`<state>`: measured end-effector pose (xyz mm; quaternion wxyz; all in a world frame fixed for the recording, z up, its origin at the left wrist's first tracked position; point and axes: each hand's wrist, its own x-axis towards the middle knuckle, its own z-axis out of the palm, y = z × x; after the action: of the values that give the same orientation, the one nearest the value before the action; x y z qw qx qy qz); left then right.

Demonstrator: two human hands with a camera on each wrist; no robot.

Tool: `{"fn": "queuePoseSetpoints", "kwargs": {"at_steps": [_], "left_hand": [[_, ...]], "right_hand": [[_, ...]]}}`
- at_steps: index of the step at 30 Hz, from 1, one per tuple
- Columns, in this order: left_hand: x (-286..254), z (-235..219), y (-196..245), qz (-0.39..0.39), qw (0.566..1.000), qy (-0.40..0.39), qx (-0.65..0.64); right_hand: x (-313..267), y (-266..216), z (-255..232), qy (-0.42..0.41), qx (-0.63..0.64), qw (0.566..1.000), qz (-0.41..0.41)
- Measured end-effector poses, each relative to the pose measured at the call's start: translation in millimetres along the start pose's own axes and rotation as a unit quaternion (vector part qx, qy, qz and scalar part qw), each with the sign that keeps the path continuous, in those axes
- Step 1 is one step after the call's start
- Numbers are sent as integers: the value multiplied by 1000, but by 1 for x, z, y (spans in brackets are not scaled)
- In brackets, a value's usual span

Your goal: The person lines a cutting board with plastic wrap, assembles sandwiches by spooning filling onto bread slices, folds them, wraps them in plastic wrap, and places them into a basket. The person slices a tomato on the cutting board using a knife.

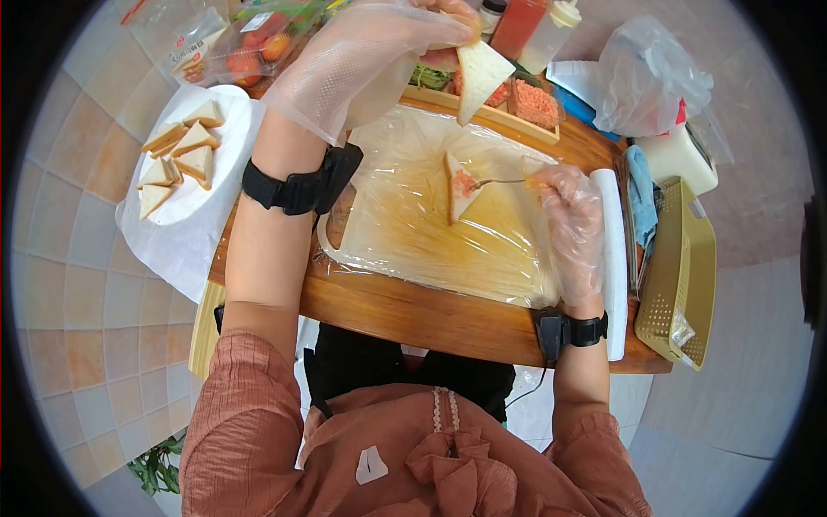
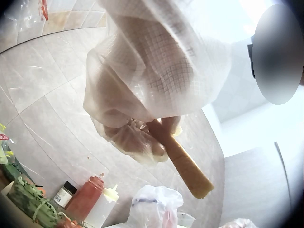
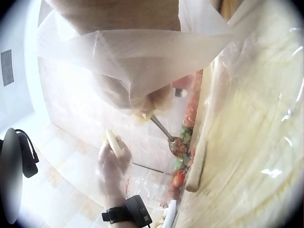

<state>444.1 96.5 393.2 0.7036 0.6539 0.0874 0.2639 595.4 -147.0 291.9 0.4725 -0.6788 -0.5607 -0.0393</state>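
My left hand (image 1: 405, 34), in a loose clear plastic glove, holds a triangular slice of white bread (image 1: 482, 76) up over the far side of the board. Its brown crust edge (image 2: 186, 166) faces the left wrist view. A second bread triangle (image 1: 457, 202) lies on a cutting board (image 1: 392, 233) wrapped in cling film, with pink filling on its face. My right hand (image 1: 572, 220), also gloved, grips a spoon (image 3: 162, 128) by its handle. The spoon's bowl carries chopped pinkish filling and, in the head view, overlaps the lower bread triangle.
At the left, a white plate (image 1: 237, 129) holds several bread triangles. Behind the board are a wooden tray (image 1: 547, 135) of fillings, a red sauce bottle (image 1: 515, 26) and bagged vegetables. A white roll (image 1: 610, 267) and a yellow basket (image 1: 672, 284) stand at the right.
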Motion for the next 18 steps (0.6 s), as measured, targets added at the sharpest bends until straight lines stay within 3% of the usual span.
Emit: {"fn": "queuePoseSetpoints", "kwargs": {"at_steps": [18], "left_hand": [[2, -3, -1, -1, 1000, -8, 11]], "right_hand": [[0, 0, 0, 9, 1, 1000, -24]]}}
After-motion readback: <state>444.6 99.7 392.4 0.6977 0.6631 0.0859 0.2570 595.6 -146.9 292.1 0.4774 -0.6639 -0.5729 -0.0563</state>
